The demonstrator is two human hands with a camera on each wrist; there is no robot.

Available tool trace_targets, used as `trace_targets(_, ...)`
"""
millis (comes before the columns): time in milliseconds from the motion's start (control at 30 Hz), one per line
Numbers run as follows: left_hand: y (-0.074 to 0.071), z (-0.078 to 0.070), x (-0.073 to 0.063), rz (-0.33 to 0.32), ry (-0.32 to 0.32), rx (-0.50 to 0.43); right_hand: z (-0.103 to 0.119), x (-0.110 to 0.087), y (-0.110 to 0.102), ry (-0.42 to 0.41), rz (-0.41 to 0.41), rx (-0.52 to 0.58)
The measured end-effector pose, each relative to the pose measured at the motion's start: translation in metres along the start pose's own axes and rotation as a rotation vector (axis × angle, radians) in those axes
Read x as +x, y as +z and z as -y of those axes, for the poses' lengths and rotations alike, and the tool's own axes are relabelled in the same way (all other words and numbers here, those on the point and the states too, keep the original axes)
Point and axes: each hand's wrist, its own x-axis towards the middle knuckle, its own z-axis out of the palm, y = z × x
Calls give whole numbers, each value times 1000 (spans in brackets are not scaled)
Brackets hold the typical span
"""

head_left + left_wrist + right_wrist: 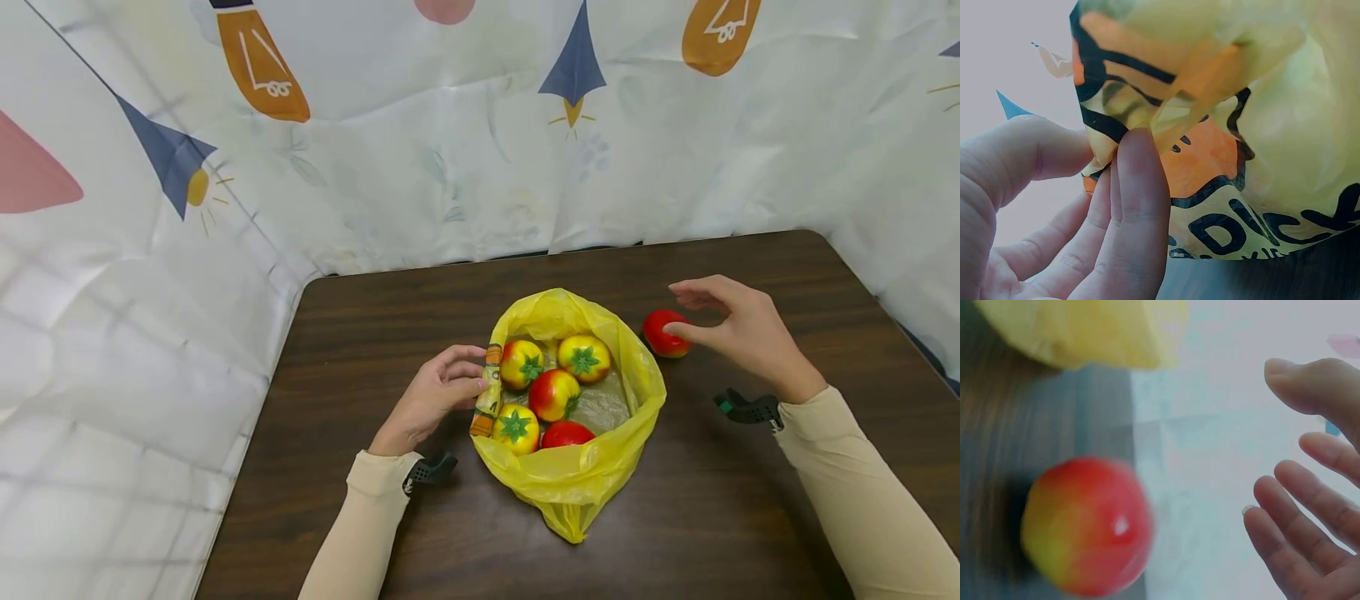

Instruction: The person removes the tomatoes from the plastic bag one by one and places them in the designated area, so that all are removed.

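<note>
A yellow plastic bag (pixel 615 467) stands with its mouth spread wide on the table. Inside lie several red-and-yellow tomato-like fruits (pixel 554 395), some showing green leafy tops. My left hand (pixel 435 392) pinches the bag's rolled left rim between thumb and fingers, as the left wrist view shows beside the printed duck lettering (pixel 1216 231). Right of the bag another red tomato-like fruit (pixel 663 333) rests on the table. Over it hovers my right hand (pixel 738 325), thumb and fingers spread apart and holding nothing. In the right wrist view a gap separates the fingers (pixel 1300 481) from this fruit (pixel 1088 526).
The dark wood-grain table (pixel 360 333) reaches back to a white patterned cloth (pixel 450 167) hanging behind it and down the left side. Black wrist cameras sit at both wrists, the right one (pixel 750 408) low over the tabletop.
</note>
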Motion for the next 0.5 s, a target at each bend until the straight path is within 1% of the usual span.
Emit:
trace_targets(133,0,-1,-2,-3,2,5,15,7,1,-94,5,-13)
trace_targets(200,0,-1,-2,-6,4,9,22,11,2,-127,14,-19)
trace_targets(367,-1,-1,-2,-9,1,8,35,19,8,-173,53,-33)
trace_targets(500,-1,-1,-1,0,0,4,40,25,14,-202,98,-58)
